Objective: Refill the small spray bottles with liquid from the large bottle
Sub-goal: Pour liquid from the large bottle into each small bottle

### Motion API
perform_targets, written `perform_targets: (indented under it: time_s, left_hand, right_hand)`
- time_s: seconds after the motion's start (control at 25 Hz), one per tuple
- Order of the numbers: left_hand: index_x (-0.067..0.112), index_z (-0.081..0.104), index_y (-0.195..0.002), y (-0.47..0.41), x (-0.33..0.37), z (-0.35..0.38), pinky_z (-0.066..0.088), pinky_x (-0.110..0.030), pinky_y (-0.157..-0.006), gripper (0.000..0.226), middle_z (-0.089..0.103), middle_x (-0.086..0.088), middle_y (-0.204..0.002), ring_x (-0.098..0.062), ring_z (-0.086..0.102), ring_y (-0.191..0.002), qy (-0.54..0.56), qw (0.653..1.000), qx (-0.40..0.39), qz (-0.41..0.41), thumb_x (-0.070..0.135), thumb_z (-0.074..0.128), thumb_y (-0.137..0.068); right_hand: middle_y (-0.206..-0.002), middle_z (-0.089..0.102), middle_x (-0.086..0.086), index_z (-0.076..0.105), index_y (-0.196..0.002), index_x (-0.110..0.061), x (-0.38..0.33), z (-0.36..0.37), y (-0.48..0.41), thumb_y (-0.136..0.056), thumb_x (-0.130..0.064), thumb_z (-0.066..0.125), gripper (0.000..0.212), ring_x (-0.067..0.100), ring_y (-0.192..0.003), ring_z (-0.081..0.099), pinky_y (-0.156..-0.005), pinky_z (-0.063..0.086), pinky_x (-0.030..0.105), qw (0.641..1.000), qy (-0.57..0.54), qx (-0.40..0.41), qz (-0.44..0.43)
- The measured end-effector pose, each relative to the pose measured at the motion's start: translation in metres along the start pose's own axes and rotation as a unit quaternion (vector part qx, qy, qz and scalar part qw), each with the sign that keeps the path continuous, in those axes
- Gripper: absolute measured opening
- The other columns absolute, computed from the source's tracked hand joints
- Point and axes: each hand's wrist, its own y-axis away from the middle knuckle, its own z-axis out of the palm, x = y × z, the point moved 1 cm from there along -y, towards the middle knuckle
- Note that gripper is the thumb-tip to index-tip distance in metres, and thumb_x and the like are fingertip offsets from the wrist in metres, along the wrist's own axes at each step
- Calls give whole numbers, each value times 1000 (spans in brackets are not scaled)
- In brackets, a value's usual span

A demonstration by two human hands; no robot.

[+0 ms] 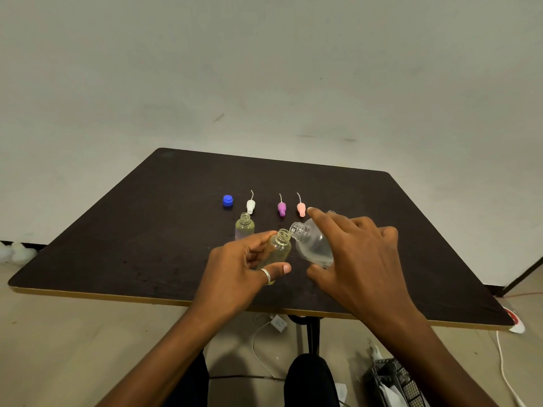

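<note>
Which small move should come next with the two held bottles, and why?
Probably tip the large bottle slightly further: the right hand holds its open mouth beside the mouth of the small bottle in the left hand, and no liquid visibly flows yet.

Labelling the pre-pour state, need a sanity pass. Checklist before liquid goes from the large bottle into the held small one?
1. Small bottle uncapped: ok, open neck, held tilted by the left hand.
2. Large bottle uncapped: ok, gripped by the right hand; blue cap lies apart on the table.
3. Mouths lined up: not ok, large mouth sits beside the small neck, not over it.
4. Liquid left in the large bottle: cannot tell, clear plastic.
5. Spray tops away from the pour: ok, white top, purple top and pink top lie behind the bottles.
</note>
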Motion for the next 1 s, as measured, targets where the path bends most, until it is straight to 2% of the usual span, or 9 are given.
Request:
perform_targets:
  time_s: [0.32,0.48,0.76,1.0]
  left_hand:
    - [32,64,-126,-1,-1,-1,52,-14,-89,58,71,20,-107,12,64,-96,-2,1000,0,-6,26,84,-72]
    - [33,64,-125,-2,-2,-1,51,-10,-85,57,71,22,-103,13,64,-94,-5,1000,1,-9,27,84,-72]
    - [31,65,-127,-2,-5,1,52,-14,-89,59,72,17,-107,12,64,-96,-8,1000,0,-8,27,85,-72]
    - [32,64,-127,-3,-5,1,51,-13,-89,59,70,21,-108,14,63,-97,-15,1000,2,-4,27,85,-72]
  right_hand:
    - [-116,70,2,57,-130,-26,-2,-2,-2,-51,-54,87,89,28,-93,66,-71,46,43,1000,20,2,-3]
    - [-117,69,2,56,-131,-26,-3,-2,-2,-52,-52,86,89,29,-94,65,-72,46,43,999,32,4,-8]
    - [-119,68,3,55,-132,-26,-2,-3,-3,-52,-52,87,90,30,-97,64,-74,45,44,999,48,-5,-8]
    - [-119,67,2,55,-132,-27,-3,-6,-2,-52,-48,88,89,31,-98,63,-73,44,44,999,53,-5,-10]
